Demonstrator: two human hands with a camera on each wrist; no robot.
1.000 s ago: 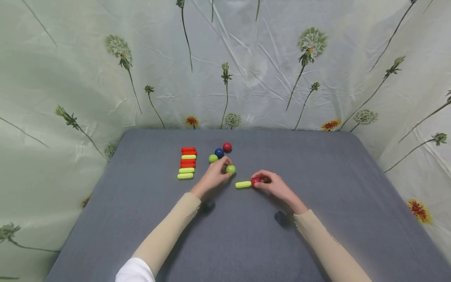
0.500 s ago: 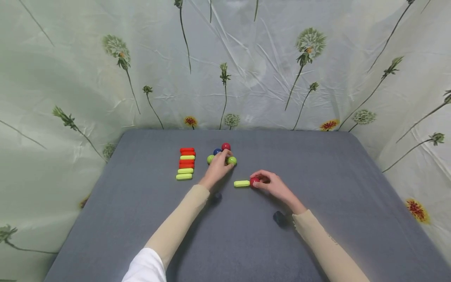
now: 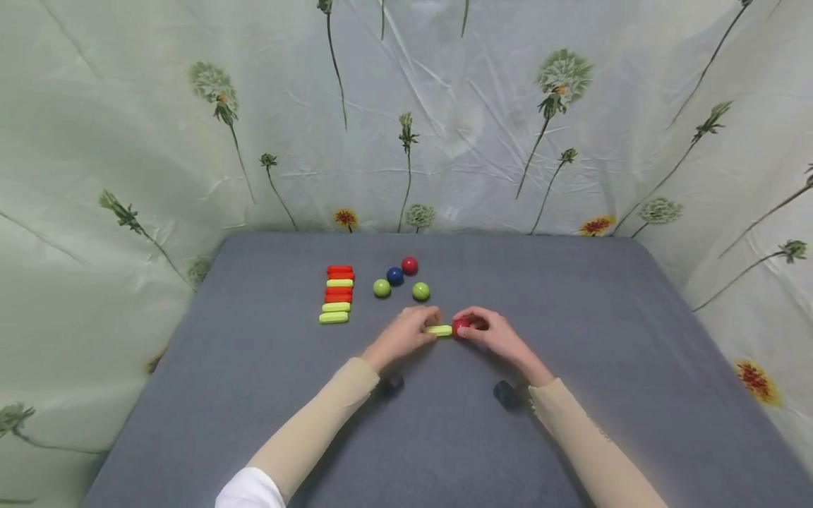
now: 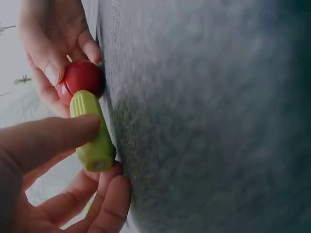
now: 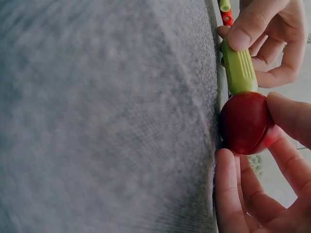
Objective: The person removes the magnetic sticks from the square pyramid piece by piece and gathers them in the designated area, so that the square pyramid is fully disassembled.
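Thumb and fingers of my left hand (image 3: 403, 333) pinch the yellow-green ribbed stick (image 3: 442, 330) near the table's middle. My right hand (image 3: 502, 337) grips a red ball (image 3: 459, 327) between thumb and fingers. In the left wrist view, the stick (image 4: 95, 145) has its far end against the red ball (image 4: 85, 79). The right wrist view shows the same end-to-end contact, the ball (image 5: 243, 124) close over the grey cloth. Just beyond my left hand lies a green ball (image 3: 420, 291), apart from both hands.
Farther back sit another green ball (image 3: 382, 288), a blue ball (image 3: 395, 276) and a second red ball (image 3: 409, 265). A column of several red and yellow-green sticks (image 3: 339, 291) lies to the left. Flower-printed cloth (image 3: 476, 141) hangs behind the grey table (image 3: 571, 282).
My left hand has carried a green ball slightly away from me, let go of it, and come back to pinch the yellow-green stick. My right hand stays on the red ball.
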